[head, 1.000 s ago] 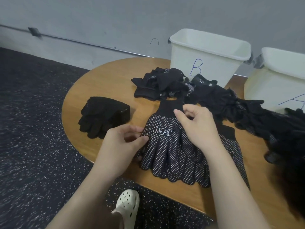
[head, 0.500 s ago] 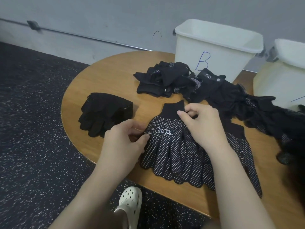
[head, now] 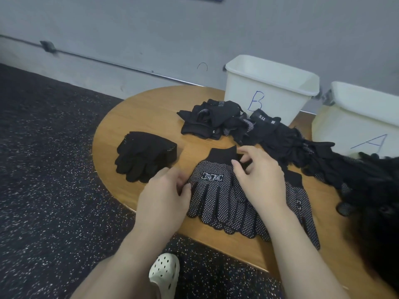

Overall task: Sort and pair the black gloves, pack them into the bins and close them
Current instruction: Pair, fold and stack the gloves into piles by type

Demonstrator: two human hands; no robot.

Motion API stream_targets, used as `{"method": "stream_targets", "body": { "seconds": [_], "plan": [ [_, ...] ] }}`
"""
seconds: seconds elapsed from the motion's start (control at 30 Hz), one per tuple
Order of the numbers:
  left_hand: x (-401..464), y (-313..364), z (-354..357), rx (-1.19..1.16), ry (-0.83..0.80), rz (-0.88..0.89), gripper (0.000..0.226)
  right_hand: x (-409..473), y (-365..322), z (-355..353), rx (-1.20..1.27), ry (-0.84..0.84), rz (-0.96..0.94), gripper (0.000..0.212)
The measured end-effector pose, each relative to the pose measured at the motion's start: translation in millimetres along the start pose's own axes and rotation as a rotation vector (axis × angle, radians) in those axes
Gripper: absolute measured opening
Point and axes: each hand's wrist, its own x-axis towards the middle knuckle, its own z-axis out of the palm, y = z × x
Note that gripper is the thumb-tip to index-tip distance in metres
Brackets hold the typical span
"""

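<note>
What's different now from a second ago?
Very little. The right hand keeps fiddling at the cuff of the dotted glove, its fingers slightly rearranged; the left hand still holds the glove's left edge. The folded glove stack, loose pile and bins are unmoved.

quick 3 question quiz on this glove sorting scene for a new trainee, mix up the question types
1. True or false: the bin marked B has its lid on.
2. Which hand touches the black cuff of the dotted glove? a) left hand b) right hand c) neither
3. Fill in: the neat stack of plain black gloves lies to the ____ of the dotted glove, as the camera sees it.

Key:
1. False, it stands open.
2. b. The left hand is at the glove's side edge.
3. left
</note>
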Motion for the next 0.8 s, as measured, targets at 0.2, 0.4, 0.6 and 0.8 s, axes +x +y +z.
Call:
{"method": "stream_targets", "body": {
  "seconds": [0.2, 0.4, 0.6, 0.8],
  "plan": [
    [-6.2, 8.8, 13.2, 0.017, 0.008, 0.198, 0.026, -20.4, 6.9, -12.1, 0.005, -0.071, -0.125, 0.029],
    [10.0, 28.6, 51.4, 0.142, -0.191, 0.347, 0.048, -28.3, 11.7, -7.0, -0.134, -0.431, -0.160, 0.051],
    [10.8, 14.1, 57.0, 0.326, -0.292, 0.325, 0.061, -27.1, 24.3, -4.4, -0.233, -0.547, -0.120, 0.058],
    [-2.6, -4.2, 36.2, 0.408, -0.289, 0.319, 0.081, -26.9, 24.6, -5.5, -0.268, -0.558, -0.141, 0.061]
  ]
}}
